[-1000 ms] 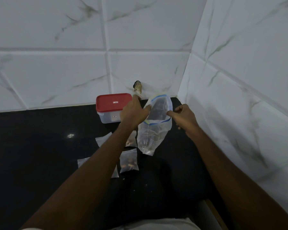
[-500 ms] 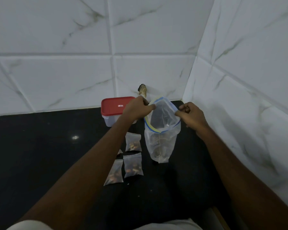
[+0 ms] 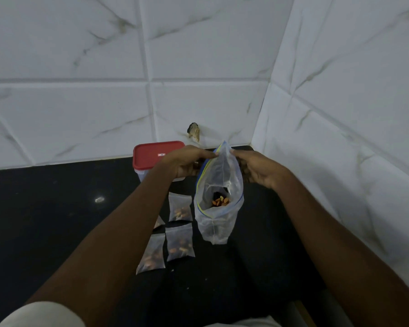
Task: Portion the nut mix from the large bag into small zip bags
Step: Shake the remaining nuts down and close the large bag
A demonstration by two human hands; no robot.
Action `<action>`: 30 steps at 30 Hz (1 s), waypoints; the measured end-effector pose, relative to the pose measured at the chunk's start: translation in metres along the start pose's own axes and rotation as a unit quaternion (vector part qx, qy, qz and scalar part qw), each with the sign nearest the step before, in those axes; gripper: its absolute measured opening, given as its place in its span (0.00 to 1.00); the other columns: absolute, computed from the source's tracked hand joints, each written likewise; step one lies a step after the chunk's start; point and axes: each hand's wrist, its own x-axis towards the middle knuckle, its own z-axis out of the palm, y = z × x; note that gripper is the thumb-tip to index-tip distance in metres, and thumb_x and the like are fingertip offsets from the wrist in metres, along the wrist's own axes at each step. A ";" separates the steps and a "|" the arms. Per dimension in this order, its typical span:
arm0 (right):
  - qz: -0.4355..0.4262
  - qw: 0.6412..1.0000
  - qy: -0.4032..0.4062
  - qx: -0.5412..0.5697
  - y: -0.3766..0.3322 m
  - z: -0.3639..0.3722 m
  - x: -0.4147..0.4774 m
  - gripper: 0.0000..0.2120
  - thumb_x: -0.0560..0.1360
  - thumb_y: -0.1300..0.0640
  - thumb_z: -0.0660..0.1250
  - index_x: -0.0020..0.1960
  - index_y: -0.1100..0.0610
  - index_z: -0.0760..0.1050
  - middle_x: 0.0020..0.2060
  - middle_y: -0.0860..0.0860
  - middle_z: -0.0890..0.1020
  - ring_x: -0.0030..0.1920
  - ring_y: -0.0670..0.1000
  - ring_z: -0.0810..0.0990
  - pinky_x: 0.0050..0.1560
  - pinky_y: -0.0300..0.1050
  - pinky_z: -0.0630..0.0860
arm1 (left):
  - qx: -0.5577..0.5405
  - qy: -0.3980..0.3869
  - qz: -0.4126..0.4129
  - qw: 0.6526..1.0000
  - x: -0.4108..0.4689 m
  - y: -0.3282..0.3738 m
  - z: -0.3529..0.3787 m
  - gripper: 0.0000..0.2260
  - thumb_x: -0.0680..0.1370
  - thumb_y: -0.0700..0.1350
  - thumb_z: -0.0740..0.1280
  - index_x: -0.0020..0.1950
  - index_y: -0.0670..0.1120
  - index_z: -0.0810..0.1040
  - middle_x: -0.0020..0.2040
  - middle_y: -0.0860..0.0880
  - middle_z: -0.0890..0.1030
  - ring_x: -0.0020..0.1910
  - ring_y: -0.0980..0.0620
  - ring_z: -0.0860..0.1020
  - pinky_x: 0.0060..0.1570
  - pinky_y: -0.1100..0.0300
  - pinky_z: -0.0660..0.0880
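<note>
the large bag (image 3: 219, 230) is upright between both hands, the left hand (image 3: 187, 161) and right hand (image 3: 257, 168) each pinching its rim near the top so the mouth gapes, nut mix (image 3: 220, 201) at its bottom, filled small zip bags (image 3: 180, 207) lying just left on the black counter (image 3: 57, 208), a red-lidded container (image 3: 156, 153) behind.

Dim, bluish scene. Black countertop (image 3: 45, 220) is underexposed; one small glare spot (image 3: 99, 199) is seen at 8 o'clock. Tile lines (image 3: 80, 80) are bowed toward the edges.
</note>
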 end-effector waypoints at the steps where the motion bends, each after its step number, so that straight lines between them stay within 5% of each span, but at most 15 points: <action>1: 0.006 1.000 -0.006 0.007 -0.001 -0.003 0.000 0.20 0.78 0.40 0.64 0.52 0.56 0.82 0.42 0.54 0.83 0.41 0.53 0.80 0.41 0.46 0.78 | -0.007 -0.009 -0.005 1.000 0.001 0.001 0.000 0.16 0.75 0.52 0.72 0.53 0.40 0.81 0.44 0.46 0.81 0.39 0.51 0.80 0.38 0.59 0.80; 7: -0.014 0.998 -0.054 -0.001 0.000 -0.020 0.005 0.18 0.77 0.45 0.67 0.57 0.58 0.82 0.52 0.58 0.84 0.49 0.56 0.82 0.52 0.51 0.79 | 0.121 -0.049 0.015 0.991 0.001 0.008 -0.004 0.08 0.77 0.49 0.70 0.51 0.45 0.81 0.40 0.50 0.81 0.30 0.58 0.79 0.31 0.63 0.77; 13: -0.038 0.981 -0.099 -0.161 -0.016 -0.035 0.003 0.11 0.77 0.52 0.70 0.37 0.55 0.78 0.33 0.53 0.79 0.31 0.48 0.76 0.32 0.41 0.73 | 0.336 -0.017 0.099 0.936 0.003 0.025 -0.008 0.10 0.74 0.46 0.75 0.50 0.43 0.80 0.44 0.43 0.81 0.39 0.45 0.81 0.31 0.56 0.80; 17: -0.066 0.952 -0.062 -0.294 -0.026 -0.037 0.007 0.03 0.75 0.61 0.71 0.46 0.58 0.76 0.31 0.52 0.78 0.28 0.48 0.75 0.26 0.39 0.72 | 0.507 0.054 0.207 0.835 0.005 0.027 -0.003 0.06 0.72 0.44 0.73 0.44 0.46 0.77 0.38 0.50 0.78 0.41 0.46 0.80 0.30 0.61 0.73; 21: -0.159 0.925 0.017 -0.346 -0.022 -0.038 0.014 0.06 0.73 0.62 0.72 0.47 0.58 0.76 0.32 0.53 0.80 0.31 0.50 0.77 0.29 0.40 0.75 | 0.593 0.154 0.251 0.749 0.006 0.021 -0.003 0.11 0.73 0.49 0.70 0.55 0.51 0.76 0.45 0.50 0.76 0.43 0.49 0.78 0.38 0.58 0.70; 23: -0.216 0.908 0.083 -0.349 -0.015 -0.036 0.018 0.05 0.73 0.57 0.72 0.45 0.54 0.77 0.34 0.54 0.81 0.33 0.50 0.78 0.33 0.42 0.75 | 0.565 0.183 0.270 0.757 0.005 0.019 -0.002 0.11 0.75 0.48 0.67 0.58 0.51 0.76 0.45 0.48 0.79 0.42 0.48 0.79 0.39 0.56 0.74; 25: -0.259 0.898 0.141 -0.325 -0.008 -0.033 0.021 0.04 0.74 0.54 0.72 0.44 0.52 0.78 0.36 0.52 0.82 0.36 0.50 0.79 0.37 0.43 0.74 | 0.497 0.189 0.276 0.801 0.003 0.016 0.001 0.08 0.79 0.47 0.65 0.58 0.49 0.76 0.43 0.48 0.81 0.37 0.51 0.81 0.36 0.57 0.78; 30: -0.287 0.903 0.142 -0.285 -0.002 -0.026 0.022 0.04 0.76 0.53 0.70 0.46 0.53 0.77 0.40 0.49 0.82 0.42 0.50 0.80 0.43 0.43 0.75 | 0.422 0.153 0.227 0.864 0.001 0.019 0.008 0.11 0.80 0.54 0.64 0.54 0.48 0.72 0.41 0.46 0.82 0.26 0.52 0.79 0.25 0.59 0.77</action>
